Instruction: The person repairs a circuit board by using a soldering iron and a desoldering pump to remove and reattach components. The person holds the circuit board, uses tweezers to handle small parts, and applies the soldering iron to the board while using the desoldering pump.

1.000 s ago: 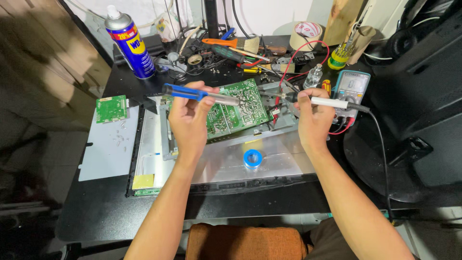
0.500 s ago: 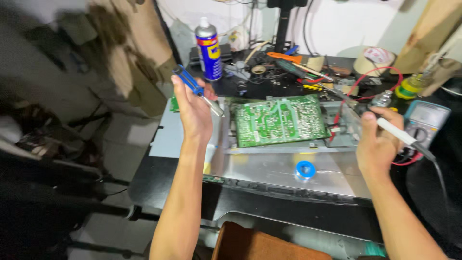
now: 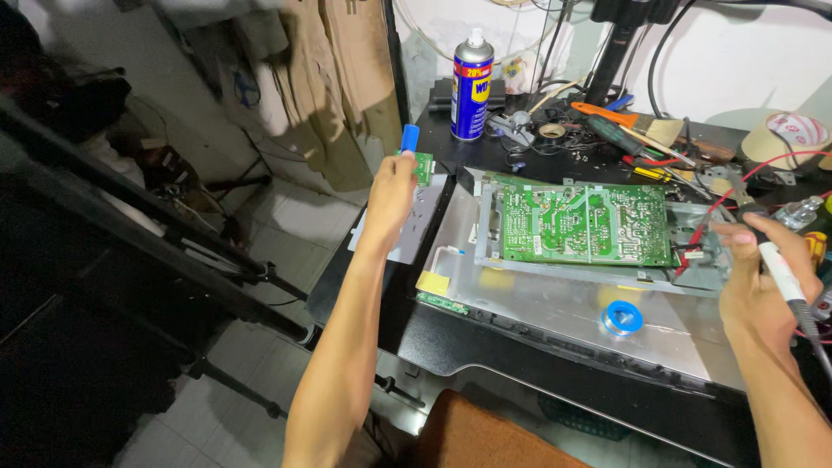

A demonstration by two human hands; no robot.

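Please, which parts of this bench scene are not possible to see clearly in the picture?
- Blue tool in the left hand: head view; only its top shows, the hand hides the rest.
- Soldering iron in the right hand: its tip is lost among red wires.
- Tape roll: cut off by the right edge.
- Board: its parts are too small to tell.
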